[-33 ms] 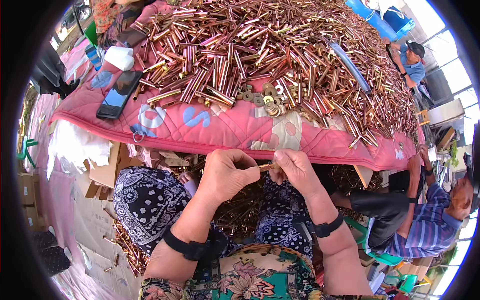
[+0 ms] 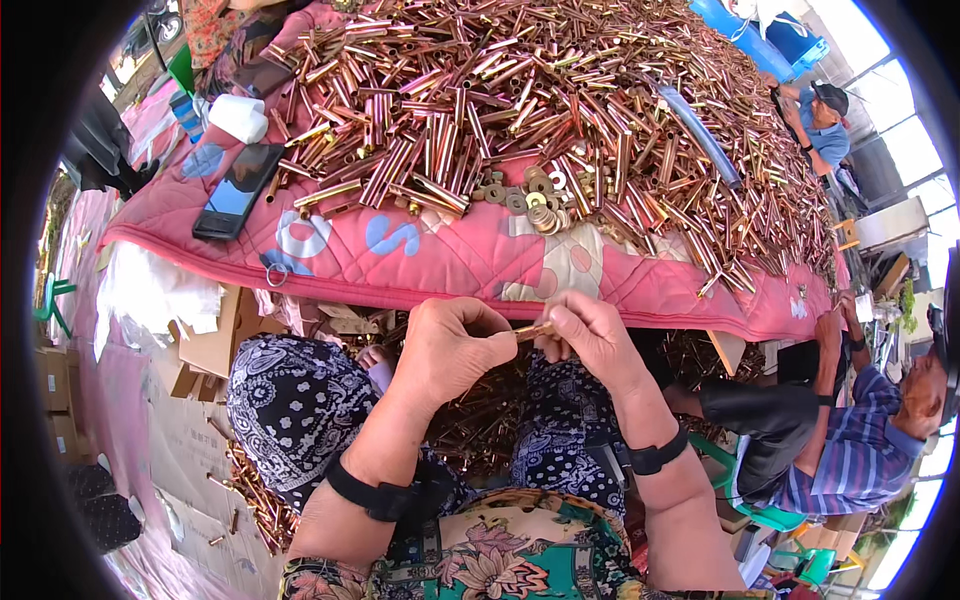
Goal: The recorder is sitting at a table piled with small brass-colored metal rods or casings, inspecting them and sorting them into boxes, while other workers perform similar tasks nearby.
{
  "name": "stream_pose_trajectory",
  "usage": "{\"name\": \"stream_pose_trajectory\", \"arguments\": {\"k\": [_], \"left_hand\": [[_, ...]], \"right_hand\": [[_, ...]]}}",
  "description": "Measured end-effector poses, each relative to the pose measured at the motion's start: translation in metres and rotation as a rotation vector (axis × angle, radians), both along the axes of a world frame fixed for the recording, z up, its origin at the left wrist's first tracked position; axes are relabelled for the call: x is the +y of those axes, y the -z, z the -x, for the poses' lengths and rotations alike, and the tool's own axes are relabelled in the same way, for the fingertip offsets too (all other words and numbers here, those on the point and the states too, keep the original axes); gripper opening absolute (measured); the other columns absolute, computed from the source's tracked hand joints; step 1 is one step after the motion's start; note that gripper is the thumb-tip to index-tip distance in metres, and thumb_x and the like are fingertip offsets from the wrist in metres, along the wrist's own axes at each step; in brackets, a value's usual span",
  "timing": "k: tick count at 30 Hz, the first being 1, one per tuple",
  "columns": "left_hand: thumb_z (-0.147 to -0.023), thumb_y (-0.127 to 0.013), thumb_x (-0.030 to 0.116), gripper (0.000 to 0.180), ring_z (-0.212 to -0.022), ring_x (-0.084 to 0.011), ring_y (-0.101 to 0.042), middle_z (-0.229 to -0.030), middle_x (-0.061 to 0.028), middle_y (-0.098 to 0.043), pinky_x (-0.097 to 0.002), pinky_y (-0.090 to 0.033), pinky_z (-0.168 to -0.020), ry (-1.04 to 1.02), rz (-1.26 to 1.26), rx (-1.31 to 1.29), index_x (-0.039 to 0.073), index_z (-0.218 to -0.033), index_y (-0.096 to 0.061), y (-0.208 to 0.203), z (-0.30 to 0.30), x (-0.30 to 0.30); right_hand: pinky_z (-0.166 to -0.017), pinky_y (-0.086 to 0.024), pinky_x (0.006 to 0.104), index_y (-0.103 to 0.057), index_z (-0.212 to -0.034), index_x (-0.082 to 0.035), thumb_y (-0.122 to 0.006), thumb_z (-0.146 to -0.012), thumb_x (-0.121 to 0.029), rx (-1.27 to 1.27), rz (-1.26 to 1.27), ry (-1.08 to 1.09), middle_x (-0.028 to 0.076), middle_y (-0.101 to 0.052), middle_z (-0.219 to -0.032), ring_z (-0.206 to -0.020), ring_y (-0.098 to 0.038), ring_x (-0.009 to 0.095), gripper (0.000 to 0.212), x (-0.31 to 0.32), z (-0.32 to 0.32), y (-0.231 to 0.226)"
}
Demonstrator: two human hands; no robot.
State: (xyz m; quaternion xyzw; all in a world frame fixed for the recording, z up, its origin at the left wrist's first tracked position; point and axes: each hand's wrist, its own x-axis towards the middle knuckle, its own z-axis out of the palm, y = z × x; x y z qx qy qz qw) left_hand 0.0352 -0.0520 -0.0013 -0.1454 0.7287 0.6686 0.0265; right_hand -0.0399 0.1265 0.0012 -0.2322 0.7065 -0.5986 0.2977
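Note:
My left hand (image 2: 450, 345) and my right hand (image 2: 595, 340) meet just off the near edge of the pink quilt (image 2: 450, 262). Between them is a short copper-coloured metal tube (image 2: 533, 331), held nearly level. The left fingers are closed round its left end, which they hide. On the right end, my right thumb and fingers pinch it. Beyond the hands lies a large heap of similar metal tubes (image 2: 420, 140) on the quilt. At the heap's near side sits a small cluster of brass-coloured washers (image 2: 545, 212).
A black phone (image 2: 238, 192) and a white container (image 2: 240, 117) lie at the left. A blue strip (image 2: 700, 137) rests on the heap. More tubes (image 2: 262, 490) are on the floor beside cardboard. A person in a striped shirt (image 2: 850, 455) sits at the right; another person (image 2: 825, 125) is farther back.
My right fingers have shifted slightly on the tube, and its right end sits a little higher. My left hand has hardly moved.

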Motion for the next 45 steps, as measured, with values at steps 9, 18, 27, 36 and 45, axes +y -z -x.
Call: {"name": "stream_pose_trajectory", "arguments": {"k": [9, 18, 27, 36, 45], "left_hand": [[-0.061, -0.066, 0.012, 0.019, -0.054, -0.0058, -0.052, -0.058, -0.0033, -0.059, -0.0218, -0.043, -0.052, -0.015, -0.04, -0.001, -0.002, -0.074, -0.066, 0.008, -0.001, -0.003], [-0.062, -0.065, 0.011, 0.017, -0.054, -0.0056, -0.051, -0.058, -0.0017, -0.058, -0.0214, -0.043, -0.051, -0.003, -0.048, -0.017, -0.003, -0.073, -0.065, 0.007, -0.001, -0.001], [-0.061, -0.066, 0.015, 0.017, -0.055, -0.0138, -0.057, -0.06, -0.0059, -0.061, -0.026, -0.046, -0.057, -0.007, 0.164, 0.01, 0.002, -0.072, -0.065, -0.001, -0.003, 0.003], [-0.074, -0.061, 0.004, 0.019, -0.076, -0.0127, -0.059, -0.083, -0.0072, -0.062, -0.0256, -0.048, -0.07, -0.002, 0.136, 0.191, -0.002, -0.091, -0.061, 0.011, 0.004, 0.005], [-0.075, -0.059, 0.007, 0.017, -0.07, -0.0144, -0.059, -0.076, -0.0094, -0.062, -0.0256, -0.047, -0.064, -0.025, 0.011, 0.186, -0.002, -0.089, -0.061, 0.009, 0.01, 0.01]], "right_hand": [[-0.048, -0.04, 0.0189, -0.05, -0.083, -0.002, -0.046, -0.092, -0.021, 0.086, 0.084, 0.026, 0.002, -0.055, -0.063, -0.053, -0.052, 0.006, 0.021, -0.003, -0.008, 0.001], [-0.047, -0.039, 0.0197, -0.049, -0.072, -0.002, -0.046, -0.092, -0.023, 0.202, 0.053, -0.015, 0.001, -0.05, -0.056, -0.049, -0.047, 0.006, 0.029, -0.001, -0.007, 0.01], [-0.04, -0.034, 0.0207, -0.051, -0.064, -0.004, -0.048, -0.091, -0.025, 0.176, -0.064, 0.081, 0.0, -0.048, -0.05, -0.041, -0.043, 0.007, 0.035, -0.002, 0.009, 0.009], [-0.075, -0.047, 0.0423, -0.065, -0.077, 0.0, -0.058, -0.073, -0.027, 0.652, -0.926, 0.726, 0.022, -0.062, -0.081, -0.083, -0.06, 0.037, 0.029, -0.01, 0.188, -0.017], [-0.071, -0.046, 0.0383, -0.063, -0.078, 0.002, -0.068, -0.065, -0.03, 0.643, -0.762, 0.785, 0.02, -0.062, -0.074, -0.076, -0.061, 0.035, 0.034, 0.002, 0.218, 0.008]]}}
